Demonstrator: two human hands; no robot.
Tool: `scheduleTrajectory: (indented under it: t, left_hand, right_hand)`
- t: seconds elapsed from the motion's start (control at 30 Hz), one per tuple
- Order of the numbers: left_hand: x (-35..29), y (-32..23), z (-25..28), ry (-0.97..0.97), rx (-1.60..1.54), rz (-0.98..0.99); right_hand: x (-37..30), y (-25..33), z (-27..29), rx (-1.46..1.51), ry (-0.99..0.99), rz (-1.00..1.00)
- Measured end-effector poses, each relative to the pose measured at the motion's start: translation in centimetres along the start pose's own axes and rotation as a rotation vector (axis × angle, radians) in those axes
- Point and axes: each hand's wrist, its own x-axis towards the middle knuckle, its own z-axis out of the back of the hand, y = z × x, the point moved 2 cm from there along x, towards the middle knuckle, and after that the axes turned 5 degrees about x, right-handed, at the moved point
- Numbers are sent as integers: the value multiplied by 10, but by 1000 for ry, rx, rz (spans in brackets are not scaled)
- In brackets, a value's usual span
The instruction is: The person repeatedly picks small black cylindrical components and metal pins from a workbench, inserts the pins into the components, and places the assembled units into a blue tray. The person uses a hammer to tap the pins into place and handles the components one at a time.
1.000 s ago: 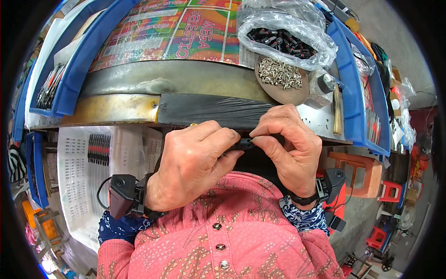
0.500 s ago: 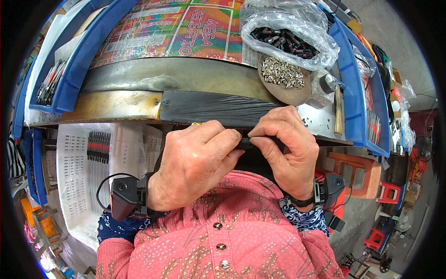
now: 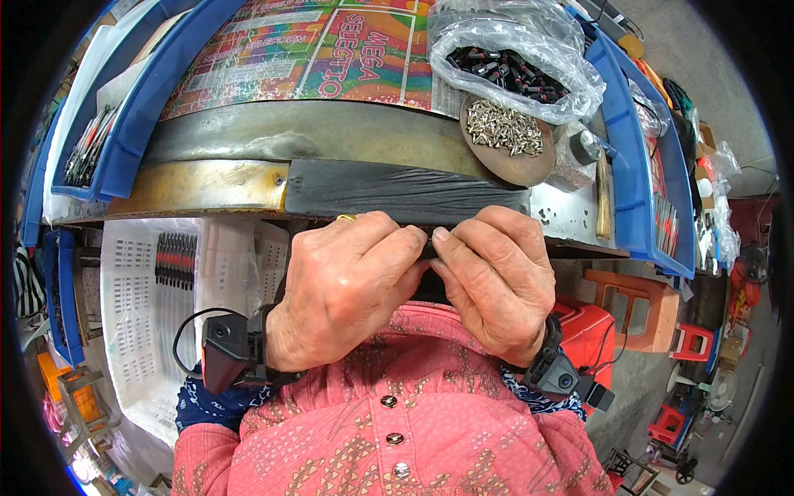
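Both hands meet in front of the bench edge, fingertips pinched together. A small black piece (image 3: 428, 248) shows between them; the fingers cover most of it, so its kind is not clear. My left hand (image 3: 347, 285) is closed on one side of it, thumb against the bent fingers. On the other side, my right hand (image 3: 500, 277) pinches the piece with thumb and forefinger. Beyond the right hand, a round brown dish (image 3: 496, 169) holds many small silver metal pieces (image 3: 506, 131). Behind it lies a clear plastic bag (image 3: 571, 103) of small black parts (image 3: 506, 76) with red marks.
A black pad (image 3: 397, 192) covers the bench edge. Blue bins (image 3: 124, 157) stand left and right (image 3: 633, 178), holding slim black-and-red items. Below left is a white basket (image 3: 136, 331) with a row of black-and-red items. A clear bottle (image 3: 571, 161) and a brush-like tool (image 3: 603, 202) stand right.
My right hand has turned and come down and left, its fingers now straighter and closer to the left fingertips. The left hand has barely moved.
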Motion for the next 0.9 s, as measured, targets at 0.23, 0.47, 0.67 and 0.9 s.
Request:
scheduleTrajectory:
  t: [0.23, 0.47, 0.67, 0.9]
  left_hand:
    - [-3, 2, -1, 2, -18, 31]
    - [0, 2, -2, 14, 16, 31]
    - [7, 3, 1, -3, 30, 17]
    - [8, 1, 0, 7, 33, 22]
  right_hand:
    - [-9, -9, -9, 126, -57, -50]
    - [-10, -10, -11, 104, -75, -53]
    - [-10, -11, -3, 259, -76, -251]
    - [-9, -12, 0, 103, -27, -101]
